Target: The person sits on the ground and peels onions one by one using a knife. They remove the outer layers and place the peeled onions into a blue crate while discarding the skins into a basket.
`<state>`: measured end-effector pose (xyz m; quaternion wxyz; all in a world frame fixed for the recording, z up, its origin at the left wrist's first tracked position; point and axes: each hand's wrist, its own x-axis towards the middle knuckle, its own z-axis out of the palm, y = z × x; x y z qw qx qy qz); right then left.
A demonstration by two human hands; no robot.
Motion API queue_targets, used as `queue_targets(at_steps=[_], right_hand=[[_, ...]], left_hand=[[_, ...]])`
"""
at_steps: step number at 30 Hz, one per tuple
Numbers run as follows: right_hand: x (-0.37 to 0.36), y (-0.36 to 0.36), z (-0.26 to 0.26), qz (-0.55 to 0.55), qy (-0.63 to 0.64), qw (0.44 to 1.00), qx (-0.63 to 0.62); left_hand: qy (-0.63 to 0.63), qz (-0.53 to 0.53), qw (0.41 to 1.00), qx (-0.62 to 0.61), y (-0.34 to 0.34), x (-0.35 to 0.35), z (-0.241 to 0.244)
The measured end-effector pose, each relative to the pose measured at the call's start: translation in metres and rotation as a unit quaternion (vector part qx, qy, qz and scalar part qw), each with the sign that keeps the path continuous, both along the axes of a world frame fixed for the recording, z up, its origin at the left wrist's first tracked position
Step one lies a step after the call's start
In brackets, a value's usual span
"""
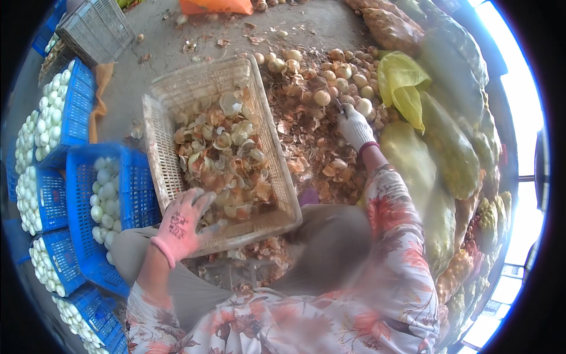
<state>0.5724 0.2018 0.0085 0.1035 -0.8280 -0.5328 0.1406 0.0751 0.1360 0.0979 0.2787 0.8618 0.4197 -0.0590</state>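
My left hand [183, 225], in a pink glove with dark printing, is over the near left corner of a dirty cream plastic crate [276, 146]. Its fingers are apart with nothing in them. Papery onion skins and pale peeled layers [225, 150] lie inside the crate. Out to the right, my right hand [355, 126] wears a white knit glove and grips a small knife [338, 105]; only part of its blade shows. Right beside that hand are a pale onion [363, 107] and another onion [322, 98], at the edge of a heap of unpeeled onions [349, 73].
Blue crates [137, 190] of peeled onions [106, 190] line the left side. Full mesh sacks [446, 146] bound the right, with a loose yellow-green sack [400, 84] by the heap. Loose skins [305, 132] cover the ground; a grey crate [95, 33] and orange bag [216, 5] stand farther off.
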Motion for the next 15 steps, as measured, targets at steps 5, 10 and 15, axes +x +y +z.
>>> queue_targets(at_steps=[5, 10, 15], right_hand=[[0.016, 0.048, -0.046, 0.033, -0.02, 0.995, 0.096], [0.029, 0.075, -0.096, -0.036, -0.033, 0.997, -0.066], [0.019, 0.046, -0.061, 0.003, 0.036, 0.999, -0.002]], left_hand=[[0.047, -0.008, 0.999, -0.017, 0.004, -0.004, 0.003], [0.057, -0.012, 0.998, -0.036, 0.012, 0.0, 0.0], [0.038, 0.002, 0.999, -0.039, 0.009, 0.006, 0.004]])
